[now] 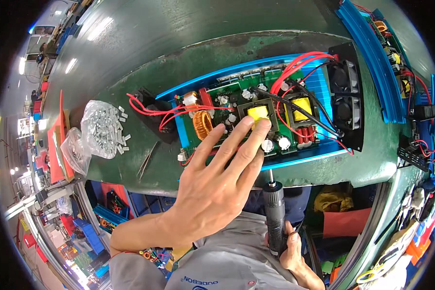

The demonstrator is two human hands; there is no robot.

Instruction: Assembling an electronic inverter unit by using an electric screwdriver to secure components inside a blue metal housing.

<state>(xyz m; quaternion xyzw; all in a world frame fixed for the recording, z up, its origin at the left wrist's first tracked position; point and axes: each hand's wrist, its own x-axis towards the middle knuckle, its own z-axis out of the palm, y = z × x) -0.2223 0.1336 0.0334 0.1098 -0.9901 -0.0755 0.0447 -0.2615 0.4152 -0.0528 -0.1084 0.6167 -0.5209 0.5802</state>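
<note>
A green circuit board (pixel 215 99) sits in a blue metal housing (pixel 302 160) on the bench before me. On it are a copper-wound toroid coil (pixel 202 125) and yellow-wrapped transformers (pixel 302 109). Across its near side lies my left hand (pixel 215 186), fingers stretched out and tips over the parts by one transformer. My right hand (pixel 293 251) is wrapped round the lower part of a black electric screwdriver (pixel 275 212). Its bit points up to the housing's near side wall; whether it sits in a screw is hidden. Red and black wires run to a black panel with two fans (pixel 344 92).
Left on the green bench (pixel 130 87) lie a clear bag of small metal pieces (pixel 100 129), some spilled, and tweezers (pixel 148 161). A dark end panel (pixel 157 118) rests by the housing. Another blue housing (pixel 372 63) stands at the right; shelves show below the bench edge.
</note>
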